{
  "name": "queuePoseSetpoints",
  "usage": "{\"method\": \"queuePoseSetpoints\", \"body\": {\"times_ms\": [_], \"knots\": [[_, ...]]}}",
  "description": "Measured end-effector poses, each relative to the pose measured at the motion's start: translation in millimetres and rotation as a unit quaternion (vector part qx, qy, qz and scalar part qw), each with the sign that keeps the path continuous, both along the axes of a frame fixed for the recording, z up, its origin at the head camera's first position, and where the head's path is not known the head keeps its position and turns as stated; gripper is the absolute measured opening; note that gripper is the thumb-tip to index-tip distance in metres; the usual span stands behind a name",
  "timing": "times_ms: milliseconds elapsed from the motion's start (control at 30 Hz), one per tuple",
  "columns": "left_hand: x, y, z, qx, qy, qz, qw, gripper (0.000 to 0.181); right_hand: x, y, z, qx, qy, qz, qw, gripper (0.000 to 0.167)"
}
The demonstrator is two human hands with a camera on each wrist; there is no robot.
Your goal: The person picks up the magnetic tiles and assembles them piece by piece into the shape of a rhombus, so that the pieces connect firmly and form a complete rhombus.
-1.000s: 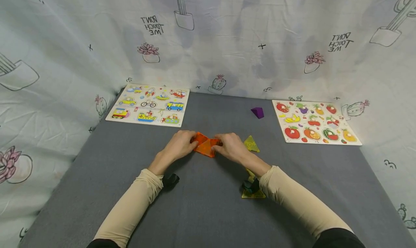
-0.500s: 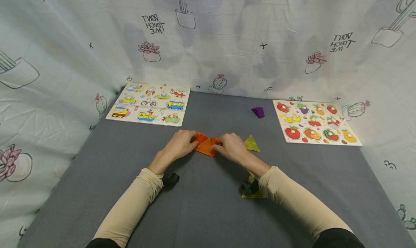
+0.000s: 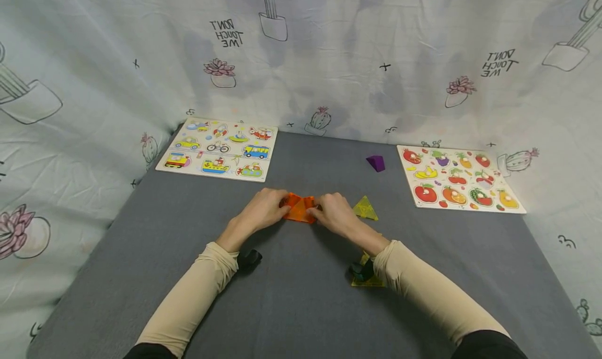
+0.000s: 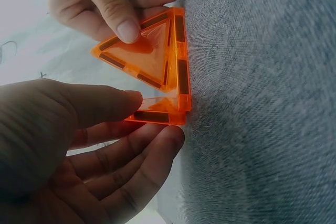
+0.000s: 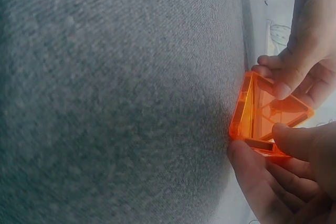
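Note:
Both hands meet at a group of translucent orange triangular tiles on the grey cloth. My left hand pinches the left side between thumb and fingers; my right hand pinches the right side. In the left wrist view one orange triangle stands raised beside the other hand's thumb, and the left thumb and fingers grip another tile by its edge. The right wrist view has the orange tiles joined at their edges and tilted up from the cloth.
A yellow triangle lies just right of my right hand, more yellow tiles under the right wrist. A purple piece lies farther back. Puzzle boards with vehicles and fruits lie at back left and right, before a printed curtain.
The orange tiles have turned slightly between the hands, their front edge now more level. Both hands keep their hold, and the head view has shifted a little.

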State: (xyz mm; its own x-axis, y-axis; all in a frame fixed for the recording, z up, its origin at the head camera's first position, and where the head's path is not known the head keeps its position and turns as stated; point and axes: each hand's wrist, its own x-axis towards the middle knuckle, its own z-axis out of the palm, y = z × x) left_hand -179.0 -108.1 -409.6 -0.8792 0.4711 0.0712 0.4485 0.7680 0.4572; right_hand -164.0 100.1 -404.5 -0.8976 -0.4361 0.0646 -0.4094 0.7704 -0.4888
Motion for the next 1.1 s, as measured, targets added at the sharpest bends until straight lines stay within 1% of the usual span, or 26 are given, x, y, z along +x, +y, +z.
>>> {"method": "queuePoseSetpoints", "body": {"times_ms": [133, 300, 467, 533, 667, 800, 1100], "knots": [[0.4, 1.1, -0.1, 0.002, -0.001, 0.002, 1.0000, 0.011, -0.7, -0.5, -0.9, 0.005, -0.006, -0.004, 1.0000, 0.023], [1.5, 2.2, -1.2, 0.003, -0.002, 0.000, 1.0000, 0.010, 0.2, -1.1, -2.6, 0.007, -0.008, -0.001, 0.9999, 0.018], [2.1, 2.9, -1.4, 0.003, 0.002, -0.005, 1.0000, 0.008, 0.4, -1.6, -4.0, 0.006, -0.008, 0.001, 0.9999, 0.025], [2.4, 3.2, -0.8, 0.003, 0.004, -0.006, 1.0000, 0.010, 0.2, -1.9, -3.8, 0.005, -0.003, 0.003, 1.0000, 0.026], [3.7, 4.6, 0.3, 0.003, 0.004, -0.008, 1.0000, 0.014, 0.2, -2.6, -2.6, 0.006, 0.004, 0.006, 1.0000, 0.026], [4.6, 6.1, 0.6, 0.001, 0.005, -0.012, 0.9999, 0.014, 0.8, -3.0, -1.5, 0.008, 0.003, 0.007, 0.9999, 0.026], [5.4, 6.0, 2.9, 0.011, 0.010, -0.013, 0.9998, 0.016, 0.2, -3.1, -2.9, 0.005, 0.014, 0.013, 0.9998, 0.021]]}}
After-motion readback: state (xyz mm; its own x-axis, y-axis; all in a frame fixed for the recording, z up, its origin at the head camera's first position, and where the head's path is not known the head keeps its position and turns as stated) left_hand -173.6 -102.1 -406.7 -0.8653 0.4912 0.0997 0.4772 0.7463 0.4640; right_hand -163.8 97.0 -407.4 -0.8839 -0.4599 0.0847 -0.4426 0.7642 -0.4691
